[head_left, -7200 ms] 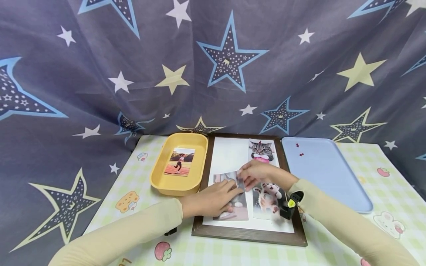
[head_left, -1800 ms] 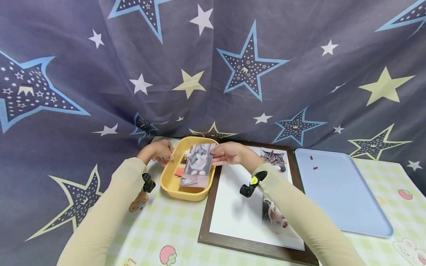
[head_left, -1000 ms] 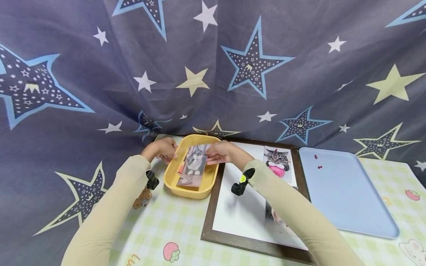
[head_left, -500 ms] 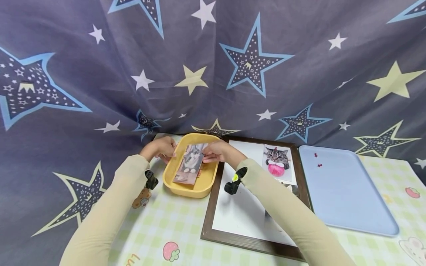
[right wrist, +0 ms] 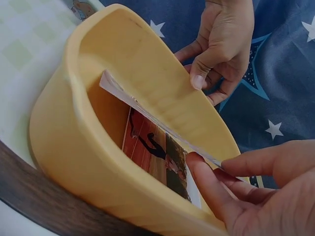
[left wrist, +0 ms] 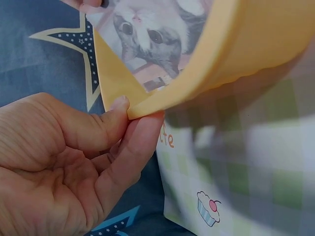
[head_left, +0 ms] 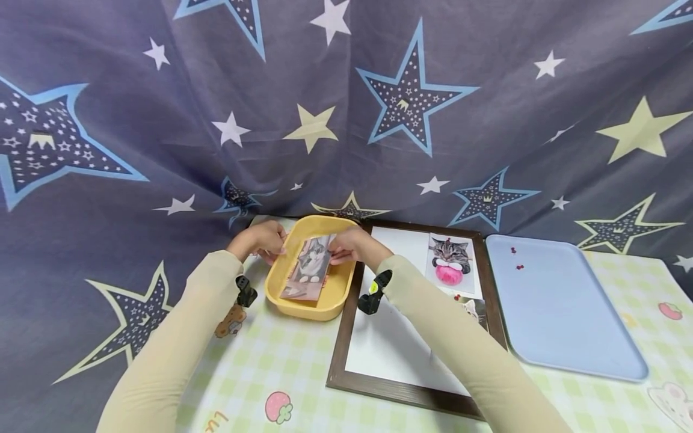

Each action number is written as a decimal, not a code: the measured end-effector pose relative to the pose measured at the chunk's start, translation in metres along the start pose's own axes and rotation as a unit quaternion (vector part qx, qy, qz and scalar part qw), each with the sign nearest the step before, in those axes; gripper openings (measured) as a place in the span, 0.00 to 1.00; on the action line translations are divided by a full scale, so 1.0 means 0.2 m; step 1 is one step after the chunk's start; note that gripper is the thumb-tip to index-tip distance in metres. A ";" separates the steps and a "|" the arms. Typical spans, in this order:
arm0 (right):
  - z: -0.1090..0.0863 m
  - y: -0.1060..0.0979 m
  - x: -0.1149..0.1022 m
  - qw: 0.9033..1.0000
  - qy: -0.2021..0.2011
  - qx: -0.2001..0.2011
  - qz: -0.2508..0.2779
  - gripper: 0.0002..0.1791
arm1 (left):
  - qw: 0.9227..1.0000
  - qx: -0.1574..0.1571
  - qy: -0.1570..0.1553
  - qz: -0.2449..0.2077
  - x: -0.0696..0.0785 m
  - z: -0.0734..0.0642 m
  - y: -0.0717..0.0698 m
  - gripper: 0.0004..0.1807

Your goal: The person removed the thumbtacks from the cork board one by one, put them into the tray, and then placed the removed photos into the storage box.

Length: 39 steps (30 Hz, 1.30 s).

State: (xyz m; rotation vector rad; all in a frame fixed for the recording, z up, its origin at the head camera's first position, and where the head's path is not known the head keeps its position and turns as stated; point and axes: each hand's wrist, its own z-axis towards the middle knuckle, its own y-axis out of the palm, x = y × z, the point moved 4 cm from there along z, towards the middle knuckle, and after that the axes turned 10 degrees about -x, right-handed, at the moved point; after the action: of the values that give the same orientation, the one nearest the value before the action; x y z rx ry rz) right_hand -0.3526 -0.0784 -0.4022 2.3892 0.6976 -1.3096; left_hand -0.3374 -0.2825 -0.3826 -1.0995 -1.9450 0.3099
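Observation:
My left hand (head_left: 266, 239) pinches the left rim of a yellow plastic basin (head_left: 340, 291) between thumb and fingers. My right hand (head_left: 354, 245) pinches the upper right edge of a grey-and-white cat photo (head_left: 310, 270). That photo is tilted inside the basin, and the right wrist view shows it nearly edge-on. Beneath it lies a photo of a runner (right wrist: 152, 147), partly covered. In the left wrist view, the cat's face shows upside down beyond the rim.
A brown-framed white board (head_left: 379, 349) lies right of the basin, bearing a tabby cat photo (head_left: 452, 261) and another photo (head_left: 476, 311), mostly hidden by my right sleeve. Farther right is a light blue tray (head_left: 563, 313) with red pushpins (head_left: 520, 267). A starry curtain (head_left: 216, 90) hangs behind.
Earlier both hands were at the cat photo on the board's lower left. Since then the photo went into the basin and my left hand took the rim. Lately the photo shifted slightly left and down.

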 end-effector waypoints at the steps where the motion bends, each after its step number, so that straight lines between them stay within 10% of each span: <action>1: 0.00 0.00 0.00 1.000 0.001 0.007 0.000 0.07 | 1.000 0.000 0.001 0.000 0.00 0.00 0.00 0.11; 9: 0.02 0.01 0.03 0.999 0.011 0.043 -0.031 0.08 | 1.000 0.000 -0.003 -0.001 0.00 0.00 0.02 0.10; 16: 0.61 -0.15 0.24 0.998 0.031 0.045 -0.014 0.05 | 1.000 0.001 -0.002 0.004 -0.01 0.01 0.04 0.10; 18: 0.64 -0.16 0.25 0.998 0.038 0.043 -0.015 0.05 | 1.000 -0.001 -0.001 0.006 -0.01 0.01 0.04 0.10; 25: 0.10 0.00 0.06 0.997 0.034 0.045 -0.046 0.04 | 1.000 -0.007 0.006 0.007 -0.01 0.00 0.04 0.10; 39: 0.02 0.00 0.00 0.998 0.037 0.004 -0.047 0.02 | 0.999 -0.011 -0.001 0.033 0.02 0.00 0.01 0.06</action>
State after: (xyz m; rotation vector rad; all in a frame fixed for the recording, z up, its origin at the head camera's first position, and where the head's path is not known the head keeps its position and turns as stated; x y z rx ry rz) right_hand -0.3540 -0.0801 -0.4045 2.4485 0.8373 -1.2688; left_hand -0.3370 -0.2774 -0.3810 -1.1801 -1.9211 0.3270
